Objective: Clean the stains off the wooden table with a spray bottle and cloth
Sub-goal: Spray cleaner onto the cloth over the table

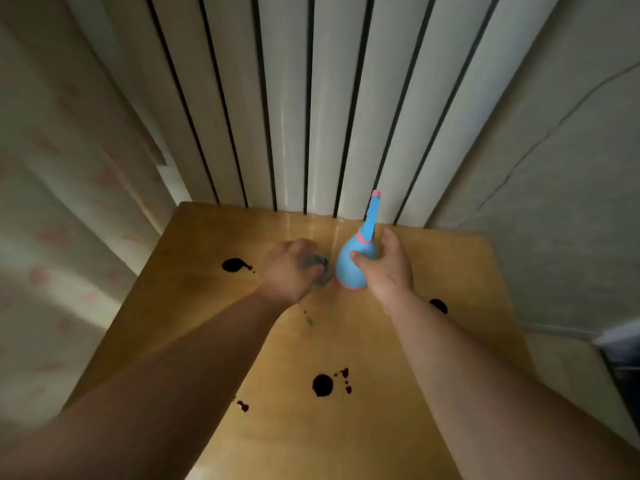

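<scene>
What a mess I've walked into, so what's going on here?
A person with bare hands is setting about cleaning a wooden table. The right grip holds a blue spray bottle by its round body. The left grip clutches a grey cloth right beside it. Dark stains dot the table, none wiped yet.

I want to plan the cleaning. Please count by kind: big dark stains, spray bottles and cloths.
Big stains: 3
Bottle: 1
Cloth: 1
Total: 5
Small splashes left out.
</scene>
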A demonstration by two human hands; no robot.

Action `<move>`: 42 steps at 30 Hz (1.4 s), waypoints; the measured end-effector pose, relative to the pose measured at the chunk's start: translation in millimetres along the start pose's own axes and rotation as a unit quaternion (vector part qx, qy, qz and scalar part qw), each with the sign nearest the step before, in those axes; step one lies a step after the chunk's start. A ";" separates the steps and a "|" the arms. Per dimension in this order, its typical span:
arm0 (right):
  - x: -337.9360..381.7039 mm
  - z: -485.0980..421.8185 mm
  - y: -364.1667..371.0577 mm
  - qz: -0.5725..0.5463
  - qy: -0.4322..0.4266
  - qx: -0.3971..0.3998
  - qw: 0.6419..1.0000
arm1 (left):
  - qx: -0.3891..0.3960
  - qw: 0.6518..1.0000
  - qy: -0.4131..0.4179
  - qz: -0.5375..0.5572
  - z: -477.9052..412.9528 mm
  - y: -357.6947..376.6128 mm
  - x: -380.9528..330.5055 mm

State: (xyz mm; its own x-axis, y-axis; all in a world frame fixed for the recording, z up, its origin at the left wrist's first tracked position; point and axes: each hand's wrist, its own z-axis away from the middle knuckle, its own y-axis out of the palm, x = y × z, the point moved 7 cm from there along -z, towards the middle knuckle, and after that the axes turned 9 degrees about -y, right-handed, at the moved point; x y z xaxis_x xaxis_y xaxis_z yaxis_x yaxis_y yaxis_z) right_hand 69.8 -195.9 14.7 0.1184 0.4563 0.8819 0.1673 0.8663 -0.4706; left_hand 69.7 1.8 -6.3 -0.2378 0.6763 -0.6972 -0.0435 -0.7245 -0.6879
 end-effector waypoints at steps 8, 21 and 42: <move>-7.3 -34.5 25.1 -0.034 -0.003 -0.001 0.999 | 0.100 0.938 0.017 -0.331 -21.9 57.0 27.8; 5.7 4.2 -7.0 -0.040 -0.001 -0.045 0.998 | 0.030 0.994 -0.094 0.054 2.5 10.9 31.1; 143.6 118.0 -33.7 -0.055 -0.110 0.067 0.990 | 0.133 0.864 -0.104 0.475 115.0 -123.7 -83.5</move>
State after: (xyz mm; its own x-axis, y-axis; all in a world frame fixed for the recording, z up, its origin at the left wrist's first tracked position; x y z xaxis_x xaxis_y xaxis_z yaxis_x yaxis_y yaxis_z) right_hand -34.3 -135.5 160.2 -0.1113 0.3782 0.9190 0.0345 0.9257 -0.3767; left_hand -16.6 19.7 160.2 -0.4558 -0.2577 -0.8520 0.0521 -0.9633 0.2635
